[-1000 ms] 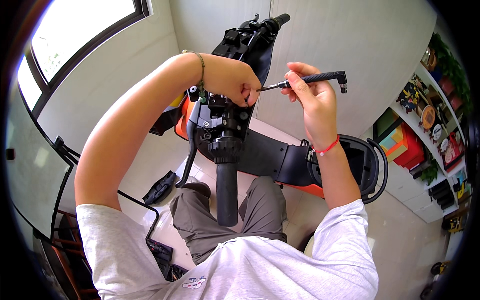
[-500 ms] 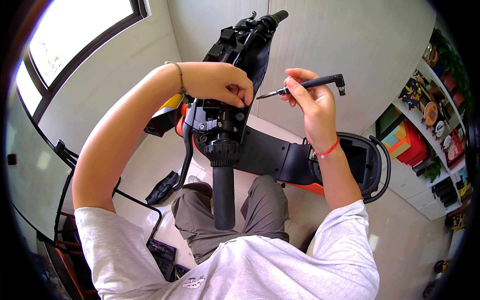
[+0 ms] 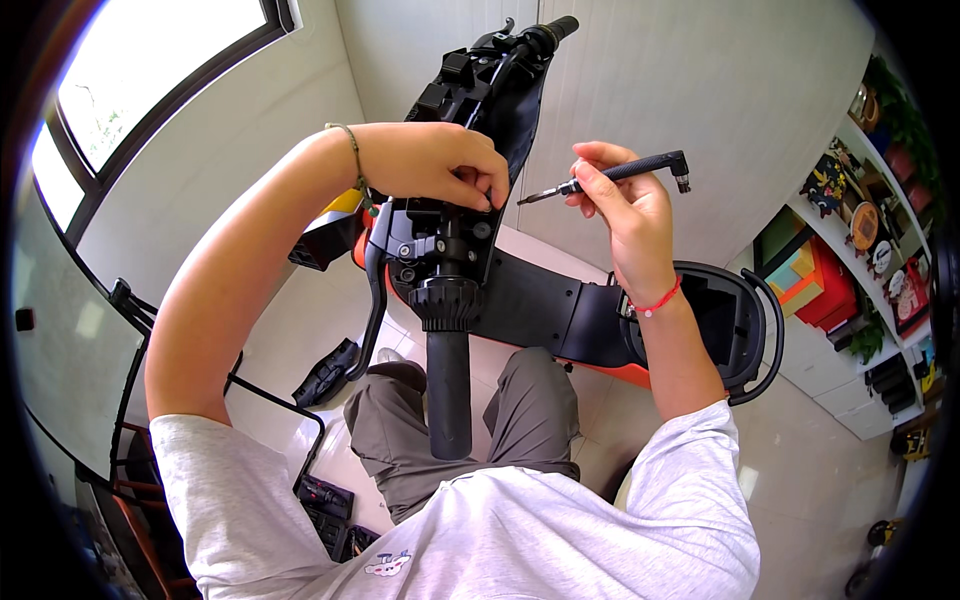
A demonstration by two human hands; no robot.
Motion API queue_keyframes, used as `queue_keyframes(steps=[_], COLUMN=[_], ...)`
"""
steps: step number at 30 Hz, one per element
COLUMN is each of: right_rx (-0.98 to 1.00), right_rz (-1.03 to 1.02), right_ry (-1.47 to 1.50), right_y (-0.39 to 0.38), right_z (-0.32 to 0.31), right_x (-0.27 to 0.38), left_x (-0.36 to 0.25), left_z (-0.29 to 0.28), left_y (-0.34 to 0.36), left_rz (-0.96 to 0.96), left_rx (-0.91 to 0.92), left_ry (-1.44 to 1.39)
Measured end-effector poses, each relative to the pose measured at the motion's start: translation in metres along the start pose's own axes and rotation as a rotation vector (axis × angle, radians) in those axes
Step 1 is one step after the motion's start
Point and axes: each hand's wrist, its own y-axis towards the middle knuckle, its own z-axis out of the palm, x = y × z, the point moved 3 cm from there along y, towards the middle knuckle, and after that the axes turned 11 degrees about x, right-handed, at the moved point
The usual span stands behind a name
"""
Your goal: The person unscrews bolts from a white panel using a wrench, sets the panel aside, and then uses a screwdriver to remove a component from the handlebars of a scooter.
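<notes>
An electric scooter's black handlebar (image 3: pixel 455 240) runs across in front of me, its near rubber grip (image 3: pixel 449 390) pointing toward my lap. Over the middle of the handlebar, my left hand (image 3: pixel 425 165) is bent with thumb and fingers pinched together at the edge of the black cover. Whatever lies between those fingertips is too small to make out. My right hand (image 3: pixel 638 215) is raised to the right of the handlebar, fingers closed round a black screwdriver (image 3: pixel 640 166) with a right-angled end. Its thin metal tip points left, close to my left fingertips but apart from them.
The scooter's black footboard (image 3: pixel 540 300) and rear frame (image 3: pixel 755 330) stretch to the right. A brake lever (image 3: pixel 372 300) sticks out left of the grip. On the floor are a black part (image 3: pixel 326 374) and a tool case (image 3: pixel 325 500). Shelves (image 3: pixel 850 230) stand at right.
The screwdriver's tip has dipped slightly and shifted a little to the right with my right hand. My left hand keeps its pinch at nearly the same spot.
</notes>
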Motion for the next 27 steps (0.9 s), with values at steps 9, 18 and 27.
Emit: queue_keyframes(steps=[9, 18, 27], right_rx=[0.008, 0.004, -0.001], right_rz=[0.015, 0.033, 0.042], right_ry=[-0.003, -0.003, -0.016], right_y=[-0.002, -0.004, -0.005], right_z=[0.002, 0.002, 0.002], right_x=[0.0, -0.001, -0.002], left_x=[-0.008, -0.011, -0.024], left_z=[0.0, 0.0, 0.003], left_y=[0.003, 0.0, -0.001], left_rz=[-0.098, -0.026, -0.124], left_rx=[-0.06, -0.056, -0.068], left_ry=[0.104, 0.127, 0.202])
